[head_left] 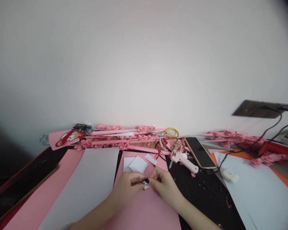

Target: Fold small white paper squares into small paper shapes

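Above a pink sheet of paper [144, 210], my left hand [128, 187] and my right hand [166, 185] meet with their fingertips nearly touching. The fingers of both are closed in a pinch. A small black-and-white piece [146, 181] shows at my left fingertips; its kind is too small to tell. What my right fingertips pinch, if anything, is hidden. Just beyond the hands lie several small white paper squares [138, 164] and a narrow white paper strip [151, 159].
A pink glue gun [184, 160] and a phone [200, 152] lie to the right. Along the wall are pink paper flower stems [134, 139] and yellow-handled scissors [172, 132]. White sheets [93, 179] flank the work area. Black cables [253, 145] run from a wall socket [252, 109].
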The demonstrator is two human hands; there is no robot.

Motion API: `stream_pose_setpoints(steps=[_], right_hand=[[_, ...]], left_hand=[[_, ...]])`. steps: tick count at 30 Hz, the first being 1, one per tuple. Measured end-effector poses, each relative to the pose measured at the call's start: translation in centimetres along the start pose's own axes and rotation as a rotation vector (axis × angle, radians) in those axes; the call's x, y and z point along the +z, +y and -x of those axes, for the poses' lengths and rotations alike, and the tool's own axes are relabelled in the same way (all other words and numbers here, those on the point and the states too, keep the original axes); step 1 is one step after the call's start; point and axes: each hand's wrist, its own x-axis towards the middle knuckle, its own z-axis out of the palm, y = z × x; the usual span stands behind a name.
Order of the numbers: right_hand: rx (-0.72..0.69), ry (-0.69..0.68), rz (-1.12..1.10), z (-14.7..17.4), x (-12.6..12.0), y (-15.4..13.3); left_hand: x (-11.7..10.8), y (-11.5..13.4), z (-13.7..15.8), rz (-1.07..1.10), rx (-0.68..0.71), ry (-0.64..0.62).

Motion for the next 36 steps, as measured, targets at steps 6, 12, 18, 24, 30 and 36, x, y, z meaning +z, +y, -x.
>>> stream_pose_setpoints(steps=[6,12,18,24,30,36], right_hand=[[-0.002,0.002,-0.037,-0.2,-0.1,-0.1],[0.044,-0.008,-0.05,-0.4,-0.3,-0.2],[0.103,-0.059,-0.077,-0.4,-0.6,-0.4],[0.124,-0.12,-0.128,-0.6,-1.0,-0.6],[0.116,-0.141,-0.239,-0.6,-0.9,-0.2],[0.016,-0.049,-0.192,-0.4,-0.6,0.0]], left_hand=[[0.1,0.6,0.2,-0.054,0.024,0.03],[0.0,0.7,0.1,-0.147,0.031,0.03],[0.0,0.9,0.2,-0.245,0.035,0.044],[0.1,0.9,0.2,-0.29,0.061,0.05],[0.1,0.6,0.1,-0.152,0.051,0.068],[0.1,0.0,0.0,-0.018,0.04,0.073]])
